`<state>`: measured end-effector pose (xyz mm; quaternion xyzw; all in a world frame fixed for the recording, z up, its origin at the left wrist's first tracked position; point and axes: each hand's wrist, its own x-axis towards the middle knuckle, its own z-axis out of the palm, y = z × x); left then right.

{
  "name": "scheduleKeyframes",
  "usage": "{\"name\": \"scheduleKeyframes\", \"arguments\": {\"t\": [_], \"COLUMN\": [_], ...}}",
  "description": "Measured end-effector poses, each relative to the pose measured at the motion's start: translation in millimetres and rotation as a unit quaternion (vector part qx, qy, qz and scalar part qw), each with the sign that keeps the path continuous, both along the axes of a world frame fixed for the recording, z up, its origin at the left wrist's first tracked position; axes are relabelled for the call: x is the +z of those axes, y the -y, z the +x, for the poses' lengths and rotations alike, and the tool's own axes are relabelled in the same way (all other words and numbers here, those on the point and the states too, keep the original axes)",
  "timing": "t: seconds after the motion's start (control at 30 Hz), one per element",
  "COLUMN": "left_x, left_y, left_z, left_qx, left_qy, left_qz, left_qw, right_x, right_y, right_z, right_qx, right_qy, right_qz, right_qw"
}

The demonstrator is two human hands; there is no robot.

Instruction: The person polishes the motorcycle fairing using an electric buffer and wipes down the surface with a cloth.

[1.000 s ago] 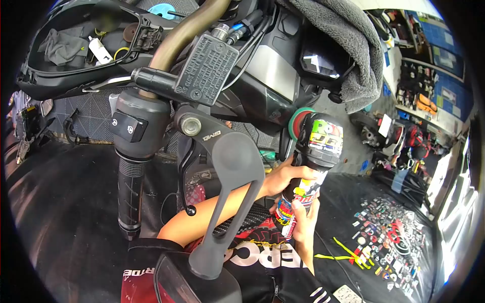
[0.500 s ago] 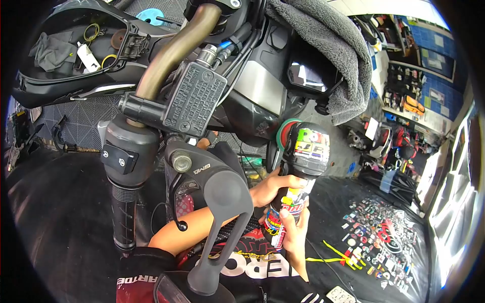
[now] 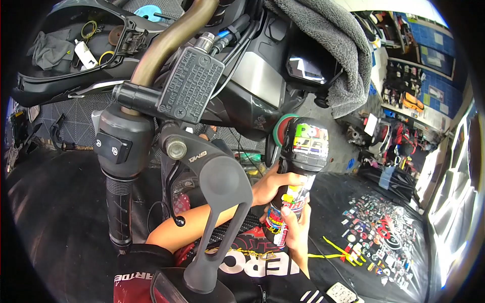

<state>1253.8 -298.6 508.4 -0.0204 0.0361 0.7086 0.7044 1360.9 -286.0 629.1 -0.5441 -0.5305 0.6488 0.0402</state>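
My left hand [image 3: 272, 186] is wrapped round the neck of a sticker-covered power tool [image 3: 305, 144], just below its black head. Lower on the same tool, my right hand [image 3: 298, 223] closes round the body with its thumb on the near side. A round green and red pad [image 3: 282, 130] sits on the tool's far side, against or very close to the dark bodywork [image 3: 255, 118] of a motorcycle; whether it touches is hidden. Left of my hands are the bar-end mirror [image 3: 222, 202], the black grip [image 3: 118, 212] and the fluid reservoir [image 3: 192, 83].
A grey towel [image 3: 348, 55] hangs over the display [image 3: 308, 65]. An open storage bin [image 3: 60, 83] at upper left holds a cloth and a white tube. Many small stickers [image 3: 384, 235] and yellow strips [image 3: 343, 252] lie on the black sheet at right, near a power strip [image 3: 341, 293].
The view has shifted, so the tool and motorcycle appear further left than a second ago. Both hands keep their hold, with the pad still beside the same bodywork.
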Motion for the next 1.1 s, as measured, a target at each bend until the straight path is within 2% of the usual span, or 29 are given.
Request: {"name": "scheduleKeyframes", "arguments": {"t": [0.23, 0.43, 0.57, 0.77, 0.83, 0.9, 1.0, 1.07, 1.1], "left_x": [10.6, 7.1, 16.0, 33.5, 41.9, 50.3, 32.9, 36.5, 32.3], "left_y": [13.2, -2.7, -0.2, 25.7, 34.6, 41.8, 57.9, 57.3, 58.9], "left_z": [12.1, 0.3, -6.5, -10.8, -12.5, -11.6, -13.9, -12.8, -13.2], "left_qx": [0.013, -0.010, 0.034, -0.012, -0.009, -0.017, -0.012, -0.007, 0.001], "left_qy": [0.020, -0.015, -0.246, -0.405, -0.419, -0.373, -0.421, -0.399, -0.395], "left_qz": [-0.013, -0.027, -0.072, -0.139, -0.183, -0.226, -0.193, -0.191, -0.179], "left_qw": [1.000, 0.999, 0.966, 0.903, 0.889, 0.900, 0.886, 0.897, 0.901], "right_x": [11.6, -6.7, -34.0, -84.4, -87.2, -85.2, -83.4, -81.3, -85.3], "right_y": [3.5, 2.7, -7.9, -3.4, -8.9, -9.1, -18.7, -24.4, -22.2], "right_z": [10.7, 10.6, 41.6, 82.6, 71.9, 62.5, 43.4, 34.5, 34.3], "right_qx": [-0.027, -0.051, -0.070, -0.080, -0.015, 0.001, 0.076, 0.117, 0.114], "right_qy": [0.002, -0.044, -0.168, -0.309, -0.333, -0.329, -0.346, -0.363, -0.363], "right_qz": [-0.056, -0.015, -0.118, -0.323, -0.350, -0.339, -0.282, -0.197, -0.190], "right_qw": [0.998, 0.998, 0.976, 0.891, 0.875, 0.882, 0.891, 0.903, 0.905]}}
